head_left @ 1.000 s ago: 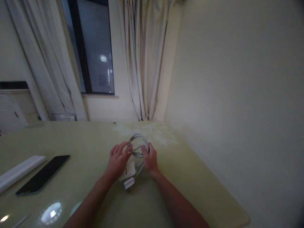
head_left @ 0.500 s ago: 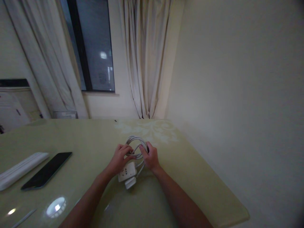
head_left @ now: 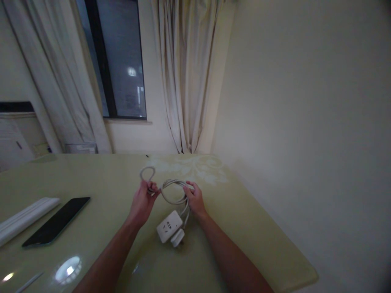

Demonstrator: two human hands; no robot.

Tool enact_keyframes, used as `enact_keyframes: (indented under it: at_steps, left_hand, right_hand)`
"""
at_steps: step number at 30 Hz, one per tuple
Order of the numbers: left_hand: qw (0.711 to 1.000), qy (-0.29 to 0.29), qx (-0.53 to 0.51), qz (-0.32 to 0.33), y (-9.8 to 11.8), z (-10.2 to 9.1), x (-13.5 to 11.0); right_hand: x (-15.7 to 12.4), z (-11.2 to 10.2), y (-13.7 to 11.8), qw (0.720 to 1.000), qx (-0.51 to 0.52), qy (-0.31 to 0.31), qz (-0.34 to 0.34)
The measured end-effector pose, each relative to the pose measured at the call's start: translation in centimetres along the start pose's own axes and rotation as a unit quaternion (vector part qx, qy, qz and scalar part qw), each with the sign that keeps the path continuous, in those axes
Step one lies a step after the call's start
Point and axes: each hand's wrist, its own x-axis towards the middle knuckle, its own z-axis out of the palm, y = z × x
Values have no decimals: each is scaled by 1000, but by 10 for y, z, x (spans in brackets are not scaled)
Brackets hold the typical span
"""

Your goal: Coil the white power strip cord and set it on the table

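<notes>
A pale grey power cord (head_left: 171, 202) is wound in a loose coil between my hands. My right hand (head_left: 194, 199) grips the coil at its right side, thumb pressed over the strands. To the left, my left hand (head_left: 143, 202) is closed on a section of the same cord, and a small loop sticks up above its fingers. Below the coil hang a white socket block (head_left: 170, 226) with its outlet holes facing up and a white plug (head_left: 177, 237) beside it. Cord strands run from both up to my right hand.
On the left of the glossy green table (head_left: 250, 244) lie a black tablet-like slab (head_left: 56, 222) and a long white bar-shaped object (head_left: 27, 215). A thin white stick (head_left: 29, 282) is at the lower left. A wall borders the table's right side; curtains (head_left: 189, 81) hang behind.
My left hand has moved left, away from the coil, drawing out a loop of cord. The socket block and plug have swung slightly right and down.
</notes>
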Motion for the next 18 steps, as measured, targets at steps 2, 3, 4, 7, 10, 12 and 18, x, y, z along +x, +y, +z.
enact_keyframes:
  at_steps: [2,3,4,7,10,12,18]
  left_hand:
    - [998,17,-62,-15,8,-4,3]
    - [995,26,-90,-25,13,-8,5]
    - [992,33,-115,-37,17,-12,6]
    - [986,38,-148,-74,23,-23,6]
    - [980,30,-151,-124,16,-26,5]
    - [976,21,-141,-166,9,-23,4]
    - [950,-20,-76,-301,-7,-9,-5]
  right_hand:
    - [-3,6,-3,1000,6,-26,1]
    - [-5,10,-6,999,9,-38,-2]
    - [-9,14,-8,999,10,-50,-7]
    - [-20,25,-16,997,15,-62,-44]
    - [-32,32,-22,995,12,-52,-83]
    - [-37,33,-25,994,-5,-41,-104]
    - [-40,31,-29,989,-28,-6,-144]
